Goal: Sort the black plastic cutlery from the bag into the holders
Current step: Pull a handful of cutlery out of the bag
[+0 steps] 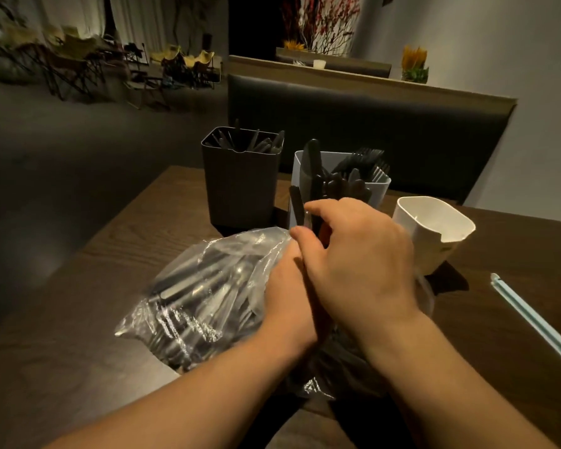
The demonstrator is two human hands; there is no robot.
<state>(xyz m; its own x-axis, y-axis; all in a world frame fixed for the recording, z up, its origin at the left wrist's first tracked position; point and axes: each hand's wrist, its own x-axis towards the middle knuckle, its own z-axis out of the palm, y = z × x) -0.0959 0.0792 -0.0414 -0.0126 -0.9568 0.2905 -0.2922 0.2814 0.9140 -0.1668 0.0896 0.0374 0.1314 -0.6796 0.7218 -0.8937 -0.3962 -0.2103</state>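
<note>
wooden table (78,367): right grip (360,264) pinches black cutlery (312,166); left grip (285,286) on bag (201,286), unclear.

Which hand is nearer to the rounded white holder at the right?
Right. The right hand, gripping black cutlery, is just left of the white holder; the left hand lies farther left, against the bag.

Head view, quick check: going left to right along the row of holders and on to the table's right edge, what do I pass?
From left: dark holder → white holder with cutlery → empty white holder → pale blue stick.
</note>
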